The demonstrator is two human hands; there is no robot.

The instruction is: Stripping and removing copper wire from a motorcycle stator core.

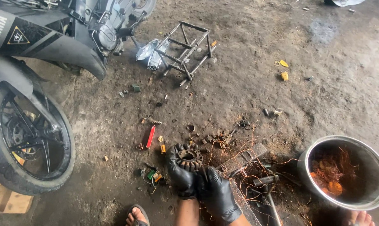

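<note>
Down on the dirt floor [248,83], both black-gloved hands grip a round toothed stator core [188,155]: the left hand [181,178] has its fingers wrapped around the near rim, and the right hand [218,192] is clenched just beside it, touching. Loose copper wire [235,155] trails to the right, towards a metal pot [371,157] holding more copper. A motorcycle wheel [28,142] stands at the left

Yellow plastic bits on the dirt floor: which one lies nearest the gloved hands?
The small yellow plastic piece beside the red stick; the others lie far up right.
</note>
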